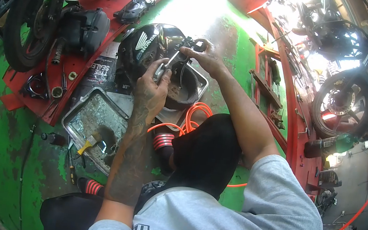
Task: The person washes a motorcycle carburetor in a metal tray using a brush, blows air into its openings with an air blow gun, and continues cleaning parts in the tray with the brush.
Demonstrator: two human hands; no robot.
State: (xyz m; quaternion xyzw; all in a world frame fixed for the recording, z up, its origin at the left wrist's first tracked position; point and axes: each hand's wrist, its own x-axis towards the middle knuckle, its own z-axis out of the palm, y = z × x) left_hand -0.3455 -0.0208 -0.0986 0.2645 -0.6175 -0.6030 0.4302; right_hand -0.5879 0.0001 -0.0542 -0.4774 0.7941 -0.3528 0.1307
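My left hand [155,80] is closed around a silver metal tool [162,70], whose shaft points up and right. A dark mechanical part [184,55] is gripped in my right hand [204,55], fingers wrapped around its upper end. The tool's tip reaches that part. Both hands are above a black fuel tank [144,46] with a Honda wing mark, which leans by a metal tray [202,88]. What exactly the dark part is, I cannot make out.
A second metal tray [82,111] with a yellow brush [89,143] lies at lower left. An orange hose [188,118] coils near my knee. Red lift platforms [93,62] flank both sides, with motorcycle wheels [343,102] at right and left. A small dark bottle [53,138] lies on the floor.
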